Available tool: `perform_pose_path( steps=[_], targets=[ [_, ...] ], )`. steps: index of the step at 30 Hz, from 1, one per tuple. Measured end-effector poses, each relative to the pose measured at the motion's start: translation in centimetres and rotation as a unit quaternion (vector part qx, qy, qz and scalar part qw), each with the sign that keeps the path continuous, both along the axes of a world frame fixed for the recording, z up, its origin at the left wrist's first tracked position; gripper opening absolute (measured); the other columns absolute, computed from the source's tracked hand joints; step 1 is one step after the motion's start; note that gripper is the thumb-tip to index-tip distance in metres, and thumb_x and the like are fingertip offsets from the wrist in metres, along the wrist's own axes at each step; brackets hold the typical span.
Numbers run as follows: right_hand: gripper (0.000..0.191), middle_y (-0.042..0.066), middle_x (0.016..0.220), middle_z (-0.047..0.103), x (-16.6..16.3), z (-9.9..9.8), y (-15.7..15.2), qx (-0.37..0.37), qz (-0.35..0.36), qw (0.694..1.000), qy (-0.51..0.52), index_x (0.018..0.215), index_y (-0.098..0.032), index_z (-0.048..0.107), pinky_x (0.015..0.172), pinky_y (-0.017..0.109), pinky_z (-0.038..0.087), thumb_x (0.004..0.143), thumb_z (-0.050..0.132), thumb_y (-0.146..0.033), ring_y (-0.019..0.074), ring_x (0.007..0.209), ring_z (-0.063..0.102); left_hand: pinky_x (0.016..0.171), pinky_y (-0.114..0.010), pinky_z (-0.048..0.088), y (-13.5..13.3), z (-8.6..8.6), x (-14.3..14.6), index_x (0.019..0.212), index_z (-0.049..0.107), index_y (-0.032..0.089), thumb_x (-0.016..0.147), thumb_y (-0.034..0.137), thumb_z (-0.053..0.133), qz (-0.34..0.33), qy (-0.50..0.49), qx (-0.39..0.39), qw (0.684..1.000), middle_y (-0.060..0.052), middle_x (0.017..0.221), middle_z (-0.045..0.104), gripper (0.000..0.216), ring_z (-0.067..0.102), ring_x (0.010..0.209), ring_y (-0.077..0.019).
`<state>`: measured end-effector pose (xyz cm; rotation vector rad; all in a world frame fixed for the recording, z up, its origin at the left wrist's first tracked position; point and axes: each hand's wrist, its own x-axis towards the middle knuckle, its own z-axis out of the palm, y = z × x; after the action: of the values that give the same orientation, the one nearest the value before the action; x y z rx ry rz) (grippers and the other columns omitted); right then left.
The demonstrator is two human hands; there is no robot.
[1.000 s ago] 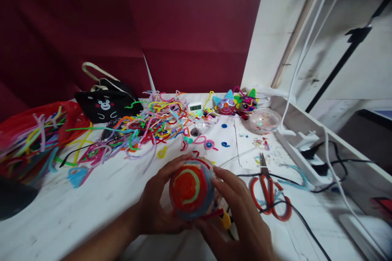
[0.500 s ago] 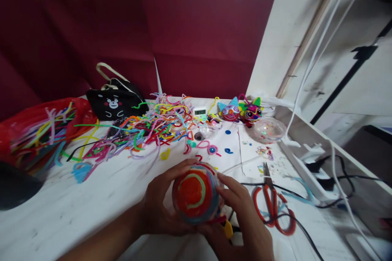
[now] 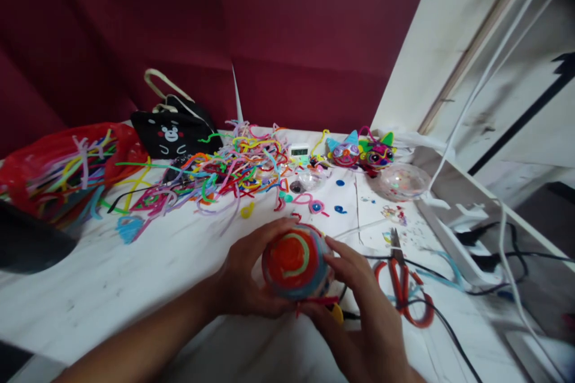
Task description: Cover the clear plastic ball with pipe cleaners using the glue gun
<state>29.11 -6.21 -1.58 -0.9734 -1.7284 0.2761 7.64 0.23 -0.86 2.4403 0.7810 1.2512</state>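
Both hands hold a round ball (image 3: 294, 260) made of coiled pipe cleaners in a clear plastic shell, red-orange with a pale green curve and a blue band. My left hand (image 3: 249, 272) wraps its left side, thumb below and fingers over the top. On the right, my right hand (image 3: 366, 305) grips the edge between thumb and fingers. A red pipe cleaner (image 3: 321, 300) sticks out at the ball's lower edge near the right thumb. Part of a yellow object (image 3: 336, 313) shows behind the right hand; its kind is hidden. Orange-handled scissors (image 3: 402, 287) lie right of that hand.
Loose pipe cleaners (image 3: 242, 161) are heaped at the back, beside a black bag (image 3: 173, 134) and a red plastic bag (image 3: 121, 143). Two decorated cat-like balls (image 3: 344, 152) stand behind a clear bowl (image 3: 404, 184). A power strip (image 3: 467, 251) and cables (image 3: 449, 341) lie at right.
The view has shifted a little, so the tabletop things appear higher and farther right. Both hands still hold the ball, now tilted slightly more.
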Motion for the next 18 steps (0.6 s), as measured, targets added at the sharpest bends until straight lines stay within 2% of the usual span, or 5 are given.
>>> perform_pose_path(
  steps=[5, 12, 18],
  targets=[
    [0.051, 0.014, 0.137, 0.06, 0.8, 0.7, 0.5, -0.045, 0.021, 0.999, -0.002, 0.135, -0.023, 0.049, 0.097, 0.044, 0.059, 0.089, 0.07, -0.025, 0.0263, 0.122, 0.062, 0.108, -0.052, 0.049, 0.3, 0.2, 0.3, 0.141, 0.047, 0.021, 0.061, 0.044, 0.087, -0.016, -0.019, -0.052, 0.998, -0.019, 0.136, 0.063, 0.093, 0.062, 0.125, -0.0371],
    [0.022, 0.015, 0.123, 0.069, 1.3, 1.4, 1.1, 0.017, 0.008, 0.998, -0.06, 0.11, -0.02, 0.059, 0.097, 0.034, 0.057, 0.09, 0.068, -0.018, 0.0214, 0.114, 0.068, 0.105, -0.048, 0.051, 0.3, 0.3, 0.6, 0.138, 0.053, 0.02, 0.065, 0.047, 0.085, 0.001, -0.045, -0.147, 0.988, -0.017, 0.133, 0.065, 0.084, 0.065, 0.119, -0.0345],
    [0.01, 0.015, 0.113, 0.073, 1.1, 1.9, 1.4, 0.051, 0.004, 0.996, -0.078, 0.101, -0.017, 0.064, 0.091, 0.03, 0.057, 0.091, 0.066, -0.016, 0.0201, 0.108, 0.07, 0.1, -0.043, 0.055, 0.0, 0.5, 0.7, 0.134, 0.057, 0.018, 0.066, 0.044, 0.084, -0.004, -0.062, -0.197, 0.978, -0.015, 0.13, 0.066, 0.077, 0.067, 0.114, -0.0326]
  ],
)
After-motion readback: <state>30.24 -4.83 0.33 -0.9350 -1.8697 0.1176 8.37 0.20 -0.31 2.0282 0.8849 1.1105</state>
